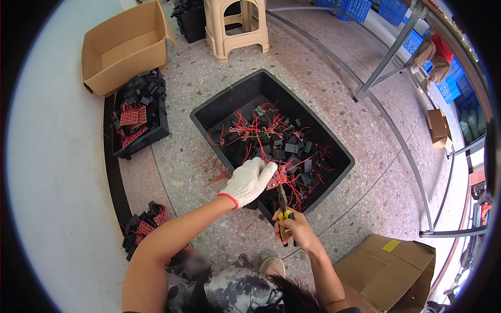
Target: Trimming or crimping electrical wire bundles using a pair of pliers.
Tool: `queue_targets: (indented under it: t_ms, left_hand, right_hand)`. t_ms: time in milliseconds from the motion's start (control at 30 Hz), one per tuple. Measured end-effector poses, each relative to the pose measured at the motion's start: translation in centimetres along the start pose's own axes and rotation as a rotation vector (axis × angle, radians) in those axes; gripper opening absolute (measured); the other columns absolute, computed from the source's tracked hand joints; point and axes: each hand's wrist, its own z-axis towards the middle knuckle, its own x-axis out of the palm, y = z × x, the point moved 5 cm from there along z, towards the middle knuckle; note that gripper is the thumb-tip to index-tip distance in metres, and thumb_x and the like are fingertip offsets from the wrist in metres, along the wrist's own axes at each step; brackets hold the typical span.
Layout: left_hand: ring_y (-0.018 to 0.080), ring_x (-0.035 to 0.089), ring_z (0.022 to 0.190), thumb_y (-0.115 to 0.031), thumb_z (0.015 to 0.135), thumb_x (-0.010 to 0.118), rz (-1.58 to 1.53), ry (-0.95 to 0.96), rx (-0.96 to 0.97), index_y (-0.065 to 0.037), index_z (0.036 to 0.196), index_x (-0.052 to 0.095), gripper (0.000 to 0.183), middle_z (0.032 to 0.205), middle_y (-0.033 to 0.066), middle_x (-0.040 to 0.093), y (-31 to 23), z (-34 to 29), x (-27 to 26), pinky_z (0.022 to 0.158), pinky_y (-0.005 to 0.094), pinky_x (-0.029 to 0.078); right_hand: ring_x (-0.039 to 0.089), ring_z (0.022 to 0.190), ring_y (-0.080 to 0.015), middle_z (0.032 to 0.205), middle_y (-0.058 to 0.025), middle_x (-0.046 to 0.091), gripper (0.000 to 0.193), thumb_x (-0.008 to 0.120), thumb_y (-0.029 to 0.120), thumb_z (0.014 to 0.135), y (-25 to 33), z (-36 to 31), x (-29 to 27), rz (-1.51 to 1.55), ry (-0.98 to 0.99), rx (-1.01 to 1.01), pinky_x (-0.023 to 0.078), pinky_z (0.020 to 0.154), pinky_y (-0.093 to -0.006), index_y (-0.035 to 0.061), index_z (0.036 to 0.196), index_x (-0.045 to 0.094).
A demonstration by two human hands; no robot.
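Note:
My left hand (247,180), in a white knit glove with a red cuff, is closed on a red circuit board (277,179) with thin red wires. My bare right hand (298,229) grips pliers (283,211) with yellow and black handles. Their jaws reach up to the near edge of the board; whether they are closed on a part of it I cannot tell. Both hands are over the near side of a large black plastic bin (340,156). Inside lie small black box-shaped parts (291,148) and a tangle of red wires (255,125).
To the left stands a smaller black crate (162,125) of black parts and red boards, below an open cardboard box (122,52). A heap of boards (146,227) lies near my left arm. A beige stool (237,28), a carton (389,271) and a metal table frame (386,60) surround the bin; a person (438,55) sits far right.

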Motion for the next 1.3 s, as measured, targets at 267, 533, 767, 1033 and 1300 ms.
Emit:
queue_targets:
  t_ms: [267, 533, 767, 1033, 1300]
  left_hand:
    - [0.0158, 0.054, 0.082, -0.050, 0.106, 0.048, -0.391, 0.200, -0.073, 0.000, 0.104, 0.063, 0.052, 0.085, 0.0091, 0.063, 1.2, -0.1, 1.2, 0.075, 0.0368, 0.047]
    - [0.0084, 0.049, 0.073, -0.054, 0.105, 0.048, -0.546, 0.160, -0.134, -0.003, 0.101, 0.064, 0.053, 0.082, -0.0006, 0.058, 1.2, -0.3, 1.7, 0.063, 0.0294, 0.043]
    - [0.0102, 0.052, 0.075, -0.056, 0.104, 0.047, -0.517, 0.120, -0.026, -0.003, 0.091, 0.061, 0.056, 0.080, 0.0007, 0.058, 0.7, -0.1, 2.4, 0.065, 0.0303, 0.044]
    - [0.0051, 0.040, 0.063, -0.052, 0.107, 0.043, -0.712, 0.158, -0.029, -0.011, 0.082, 0.052, 0.049, 0.072, -0.0061, 0.048, -3.0, 0.5, 1.2, 0.056, 0.0256, 0.037]
    - [0.0304, 0.063, 0.095, -0.064, 0.085, 0.059, 0.962, 0.113, 0.327, -0.007, 0.102, 0.071, 0.061, 0.099, 0.0132, 0.068, -2.2, 2.0, -1.0, 0.081, 0.0450, 0.044]
  right_hand:
    - [0.067, 0.072, -0.0209, 0.083, -0.0111, 0.063, 0.025, 0.049, 0.012, 0.090, -0.2, 0.6, -0.1, 0.272, 0.211, -0.026, 0.048, 0.051, -0.0243, -0.0018, 0.109, 0.056]
    - [0.069, 0.105, -0.0323, 0.109, -0.0175, 0.068, 0.051, 0.050, 0.015, 0.090, -0.8, -0.5, 0.3, 0.309, 0.250, 0.059, 0.059, 0.094, -0.0432, -0.0042, 0.137, 0.049]
    - [0.071, 0.093, -0.0274, 0.101, -0.0146, 0.067, 0.045, 0.047, 0.014, 0.089, 0.3, -0.5, 0.4, 0.111, 0.098, 0.021, 0.063, 0.081, -0.0375, -0.0041, 0.130, 0.053]
    - [0.068, 0.083, -0.0260, 0.094, -0.0184, 0.064, 0.046, 0.053, 0.019, 0.089, 1.9, -0.3, -0.4, 0.575, 0.454, -0.075, 0.059, 0.060, -0.0280, -0.0065, 0.127, 0.053]
    - [0.066, 0.104, -0.0358, 0.111, -0.0220, 0.063, 0.051, 0.052, 0.006, 0.088, -0.3, 0.0, -1.7, 1.116, 0.428, 0.037, 0.065, 0.081, -0.0335, -0.0096, 0.137, 0.047]
